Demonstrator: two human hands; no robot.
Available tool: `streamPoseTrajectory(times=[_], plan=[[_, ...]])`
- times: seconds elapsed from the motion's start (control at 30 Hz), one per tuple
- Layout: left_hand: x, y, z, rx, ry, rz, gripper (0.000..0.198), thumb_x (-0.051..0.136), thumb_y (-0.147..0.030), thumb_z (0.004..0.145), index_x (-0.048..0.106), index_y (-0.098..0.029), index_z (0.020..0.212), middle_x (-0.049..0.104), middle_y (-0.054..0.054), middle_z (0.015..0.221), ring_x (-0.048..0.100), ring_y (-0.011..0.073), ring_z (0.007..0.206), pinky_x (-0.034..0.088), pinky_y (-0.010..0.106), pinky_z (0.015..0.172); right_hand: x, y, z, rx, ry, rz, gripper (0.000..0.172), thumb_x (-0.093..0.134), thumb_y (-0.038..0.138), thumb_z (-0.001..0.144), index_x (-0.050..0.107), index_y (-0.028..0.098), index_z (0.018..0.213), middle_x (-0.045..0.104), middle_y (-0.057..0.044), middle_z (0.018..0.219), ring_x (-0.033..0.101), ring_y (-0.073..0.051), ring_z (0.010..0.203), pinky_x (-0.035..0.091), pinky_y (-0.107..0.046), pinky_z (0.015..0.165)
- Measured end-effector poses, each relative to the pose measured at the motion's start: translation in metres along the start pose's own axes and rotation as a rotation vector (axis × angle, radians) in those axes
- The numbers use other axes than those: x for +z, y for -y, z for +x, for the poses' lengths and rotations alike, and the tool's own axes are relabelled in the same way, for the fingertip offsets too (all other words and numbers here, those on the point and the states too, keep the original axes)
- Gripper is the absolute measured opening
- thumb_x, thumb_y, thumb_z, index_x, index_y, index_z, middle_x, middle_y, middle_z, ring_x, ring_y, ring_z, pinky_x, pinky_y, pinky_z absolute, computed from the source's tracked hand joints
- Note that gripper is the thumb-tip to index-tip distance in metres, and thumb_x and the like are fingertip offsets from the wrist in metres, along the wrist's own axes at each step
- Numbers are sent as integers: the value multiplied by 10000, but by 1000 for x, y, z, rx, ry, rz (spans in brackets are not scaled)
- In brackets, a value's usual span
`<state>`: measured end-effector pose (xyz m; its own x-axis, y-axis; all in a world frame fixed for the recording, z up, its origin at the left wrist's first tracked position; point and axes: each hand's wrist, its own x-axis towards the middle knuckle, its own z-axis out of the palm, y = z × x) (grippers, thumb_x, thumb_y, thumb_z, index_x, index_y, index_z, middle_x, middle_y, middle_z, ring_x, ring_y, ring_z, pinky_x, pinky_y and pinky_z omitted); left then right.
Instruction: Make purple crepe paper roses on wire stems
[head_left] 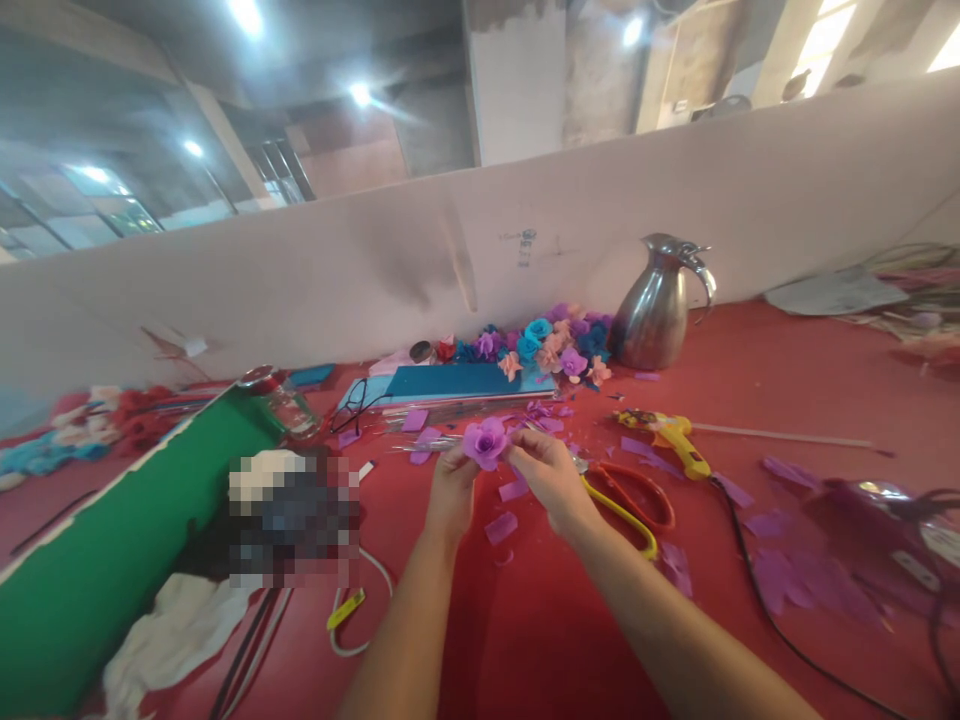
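Observation:
A purple paper flower (485, 441) is held up over the red table (540, 620) between both my hands. My left hand (452, 490) pinches it from below on the left, fingers closed. My right hand (547, 472) grips its right side with curled fingers. Purple paper scraps (501, 527) lie on the table just under my hands. Red and yellow scissors (628, 500) rest close to my right wrist.
A yellow glue gun (675, 440) with a black cord lies to the right. A steel jug (656, 305) and a heap of paper flowers (551, 345) stand by the white partition. A green roll (112, 540) lies at the left, teal sheets (457, 382) behind.

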<state>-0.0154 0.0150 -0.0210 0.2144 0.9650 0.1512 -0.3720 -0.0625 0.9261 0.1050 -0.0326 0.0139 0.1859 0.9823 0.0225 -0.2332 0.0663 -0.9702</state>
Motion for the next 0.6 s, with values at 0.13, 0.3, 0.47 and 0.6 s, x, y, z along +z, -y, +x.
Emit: streamPoseTrajectory(times=[0.13,0.3,0.47,0.6], plan=[[0,2,1,22,-10,43,68,735,-249,643,707,-187,639,649,-15,661,551,146,695,426,297,779,1,1,-1,21,18,67,183,615,369,668,607,188,642,559,25,600,472,-120,587,378,-223,519],[-1,2,2,66,11,95,70,717,-257,663,724,-193,691,661,-4,673,562,165,725,434,311,787,0,2,0,-13,-4,67,160,604,338,671,590,188,620,541,39,573,446,-103,565,336,-224,554],[0,2,1,36,12,43,68,720,-245,677,732,-195,722,677,-3,705,564,150,729,422,305,819,0,2,2,8,13,131,181,619,360,666,584,191,613,562,28,596,478,-116,602,352,-234,604],[0,4,2,24,0,-5,90,752,-262,646,731,-193,699,679,-2,696,573,156,723,422,314,804,0,3,1,47,-9,164,185,565,371,691,568,201,618,605,4,640,531,-146,650,373,-251,618]])
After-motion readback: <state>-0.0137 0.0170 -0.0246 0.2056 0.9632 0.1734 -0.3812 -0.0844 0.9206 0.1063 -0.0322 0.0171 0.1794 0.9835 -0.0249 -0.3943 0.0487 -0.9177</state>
